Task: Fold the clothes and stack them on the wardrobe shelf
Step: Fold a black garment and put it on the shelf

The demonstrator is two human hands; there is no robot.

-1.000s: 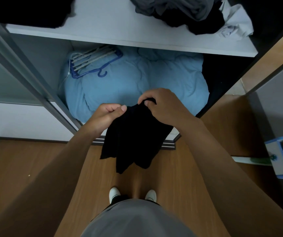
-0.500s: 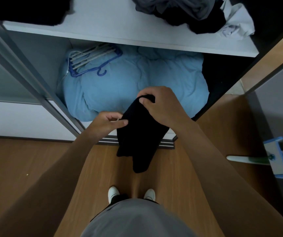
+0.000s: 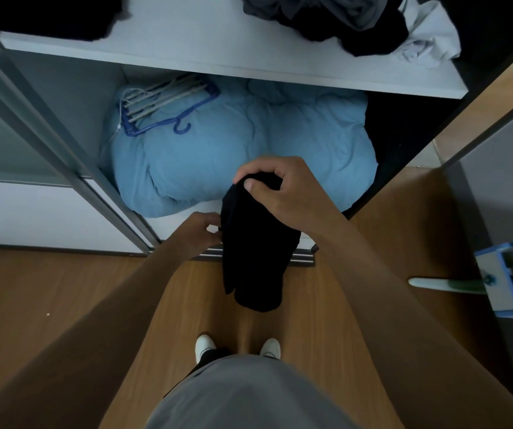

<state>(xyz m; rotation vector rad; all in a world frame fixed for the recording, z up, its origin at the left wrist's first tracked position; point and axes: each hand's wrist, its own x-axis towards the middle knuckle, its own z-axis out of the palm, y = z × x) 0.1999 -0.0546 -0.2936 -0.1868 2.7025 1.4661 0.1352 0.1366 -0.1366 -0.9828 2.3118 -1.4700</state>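
Wooden laminate floor (image 3: 63, 305) in front of an open wardrobe, head view, looking down. White wardrobe shelf (image 3: 202, 41) runs across the far side. Rumpled pile of grey, black and white clothes (image 3: 357, 23) sits on its far right, dark folded stack (image 3: 48, 17) on its far left, bare board between. Under the shelf is a puffy light-blue duvet (image 3: 218, 150), with a bundle of blue plastic hangers (image 3: 162, 100) lying on its left part.

Black soft fabric garment (image 3: 255, 252) hangs in the air near the person, over the wardrobe's floor track, below the shelf and not touching it, doubled into a narrow strip. Right hand (image 3: 283, 196) grasps its top, fingers (image 3: 261, 164) curled round the bunched fabric. Left hand (image 3: 201, 232) is lower, at the left edge; its fingers look pinched on the fabric, though the contact is hard to see.

Judged step: mid-fold. To do it well, keep the top grip firm, pull the left edge taut so the layers line up, and bring the bottom up into a compact rectangle. Then lay it flat on the bare shelf or the dark stack, not on the rumpled pile.

No brand, label or writing readable.
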